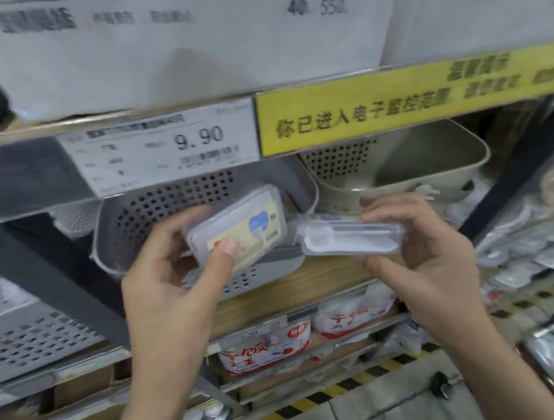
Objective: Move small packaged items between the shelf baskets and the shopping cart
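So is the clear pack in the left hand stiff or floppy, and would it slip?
The pack probably handles stiff: its edges stay straight in the left hand. Glossy plastic suggests it's somewhat slippery. Likely light, since a thumb-and-fingers pinch carries it.

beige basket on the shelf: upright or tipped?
Tipped. The beige basket leans forward, its open mouth facing the camera, showing the perforated back wall. Contents: cannot tell.

Both forearms bare, reaching up and forward, hands raised side by side at about the same height, close but apart. Left hand (174,271): palm toward the camera, fingers curled behind a small pack (235,226), thumb pressed on its front. Right hand (424,248): fingers curled over the top of a second pack (350,237), thumb under it.
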`<state>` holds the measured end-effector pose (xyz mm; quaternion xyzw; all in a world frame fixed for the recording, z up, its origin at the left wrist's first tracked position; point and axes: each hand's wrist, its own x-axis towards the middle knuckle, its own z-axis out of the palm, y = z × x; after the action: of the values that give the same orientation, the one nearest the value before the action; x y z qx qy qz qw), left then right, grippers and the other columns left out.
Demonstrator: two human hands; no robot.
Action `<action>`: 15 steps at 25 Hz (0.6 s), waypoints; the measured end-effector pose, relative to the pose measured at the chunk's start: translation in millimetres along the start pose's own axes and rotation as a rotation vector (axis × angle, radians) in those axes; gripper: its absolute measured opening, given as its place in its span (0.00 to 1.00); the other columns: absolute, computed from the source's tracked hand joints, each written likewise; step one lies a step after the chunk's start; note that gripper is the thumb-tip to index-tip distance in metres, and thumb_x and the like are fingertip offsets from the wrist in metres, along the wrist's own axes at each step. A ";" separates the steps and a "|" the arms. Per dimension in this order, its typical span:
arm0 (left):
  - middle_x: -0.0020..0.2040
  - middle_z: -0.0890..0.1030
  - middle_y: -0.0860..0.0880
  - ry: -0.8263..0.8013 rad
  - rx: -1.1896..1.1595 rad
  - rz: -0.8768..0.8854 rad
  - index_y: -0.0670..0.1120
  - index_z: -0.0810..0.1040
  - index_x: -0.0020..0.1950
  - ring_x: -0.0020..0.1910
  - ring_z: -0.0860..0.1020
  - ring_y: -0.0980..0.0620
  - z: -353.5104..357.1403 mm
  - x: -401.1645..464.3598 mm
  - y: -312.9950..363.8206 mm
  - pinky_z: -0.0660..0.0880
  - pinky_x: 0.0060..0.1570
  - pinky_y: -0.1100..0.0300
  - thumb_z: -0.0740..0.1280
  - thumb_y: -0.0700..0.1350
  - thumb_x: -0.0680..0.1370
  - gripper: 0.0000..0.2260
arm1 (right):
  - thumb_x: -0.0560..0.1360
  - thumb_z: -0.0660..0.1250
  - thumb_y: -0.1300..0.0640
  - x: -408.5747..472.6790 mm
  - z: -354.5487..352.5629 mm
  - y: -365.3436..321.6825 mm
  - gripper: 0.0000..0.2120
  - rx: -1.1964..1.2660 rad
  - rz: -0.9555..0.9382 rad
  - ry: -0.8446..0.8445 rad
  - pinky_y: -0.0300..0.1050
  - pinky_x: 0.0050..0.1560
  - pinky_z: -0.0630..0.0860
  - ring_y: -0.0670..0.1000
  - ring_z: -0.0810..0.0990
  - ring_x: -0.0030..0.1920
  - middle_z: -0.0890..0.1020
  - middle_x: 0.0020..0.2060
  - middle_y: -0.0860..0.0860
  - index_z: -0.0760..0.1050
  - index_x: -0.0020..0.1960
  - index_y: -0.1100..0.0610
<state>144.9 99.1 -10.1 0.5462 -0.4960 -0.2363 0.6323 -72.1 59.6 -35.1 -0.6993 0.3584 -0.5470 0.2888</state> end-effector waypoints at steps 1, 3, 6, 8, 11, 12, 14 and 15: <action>0.44 0.83 0.59 -0.026 -0.052 -0.043 0.54 0.78 0.49 0.42 0.80 0.62 4.7 -4.9 -2.0 0.75 0.37 0.71 0.74 0.45 0.70 0.11 | 0.67 0.72 0.57 -11.9 -5.5 1.5 0.14 0.041 0.071 0.035 0.43 0.55 0.75 0.52 0.78 0.55 0.79 0.49 0.50 0.79 0.52 0.47; 0.43 0.84 0.57 -0.093 -0.131 -0.129 0.50 0.79 0.49 0.41 0.81 0.61 17.9 -14.5 -9.2 0.76 0.37 0.71 0.69 0.43 0.71 0.08 | 0.65 0.74 0.55 -38.3 -17.7 6.6 0.15 0.099 0.224 0.097 0.49 0.53 0.77 0.55 0.78 0.53 0.78 0.48 0.53 0.80 0.52 0.49; 0.43 0.84 0.55 -0.217 -0.176 -0.245 0.50 0.80 0.47 0.41 0.82 0.60 44.9 -33.5 -18.9 0.76 0.37 0.71 0.68 0.40 0.73 0.06 | 0.64 0.76 0.54 -79.8 -38.5 12.9 0.16 0.141 0.406 0.227 0.50 0.51 0.79 0.57 0.80 0.52 0.79 0.49 0.55 0.81 0.52 0.49; 0.41 0.85 0.55 -0.282 -0.210 -0.315 0.50 0.80 0.46 0.40 0.81 0.60 67.2 -47.5 -22.4 0.75 0.37 0.72 0.67 0.40 0.74 0.06 | 0.64 0.76 0.53 -104.6 -54.7 17.5 0.17 0.151 0.490 0.318 0.51 0.51 0.79 0.56 0.80 0.53 0.80 0.49 0.53 0.82 0.53 0.50; 0.39 0.85 0.53 -0.397 -0.251 -0.437 0.46 0.80 0.46 0.37 0.81 0.61 113.6 -73.3 -30.2 0.75 0.34 0.72 0.67 0.38 0.74 0.05 | 0.62 0.76 0.50 -146.0 -89.1 23.0 0.18 0.118 0.586 0.449 0.55 0.53 0.77 0.54 0.80 0.53 0.80 0.48 0.50 0.82 0.51 0.50; 0.39 0.85 0.52 -0.444 -0.256 -0.475 0.46 0.80 0.47 0.37 0.81 0.60 131.2 -83.3 -32.9 0.76 0.34 0.70 0.67 0.38 0.74 0.05 | 0.62 0.77 0.51 -160.6 -104.2 24.4 0.18 0.125 0.617 0.498 0.52 0.52 0.78 0.53 0.80 0.53 0.80 0.48 0.50 0.83 0.51 0.49; 0.41 0.85 0.50 -0.556 -0.240 -0.533 0.45 0.80 0.46 0.39 0.82 0.57 169.1 -107.4 -37.2 0.77 0.37 0.65 0.67 0.38 0.74 0.04 | 0.63 0.77 0.55 -190.5 -136.9 25.0 0.16 0.137 0.686 0.583 0.44 0.47 0.79 0.51 0.81 0.52 0.81 0.50 0.50 0.83 0.51 0.51; 0.40 0.85 0.50 -0.620 -0.227 -0.558 0.44 0.80 0.46 0.39 0.82 0.57 191.6 -123.3 -39.6 0.77 0.37 0.65 0.68 0.37 0.74 0.04 | 0.64 0.77 0.58 -208.9 -157.4 24.8 0.16 0.143 0.723 0.634 0.40 0.44 0.79 0.49 0.82 0.50 0.82 0.50 0.51 0.83 0.51 0.52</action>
<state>-63.9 103.7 -109.2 0.4895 -0.4668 -0.6041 0.4215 -259.9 214.1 -134.4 -0.3073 0.6102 -0.6210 0.3841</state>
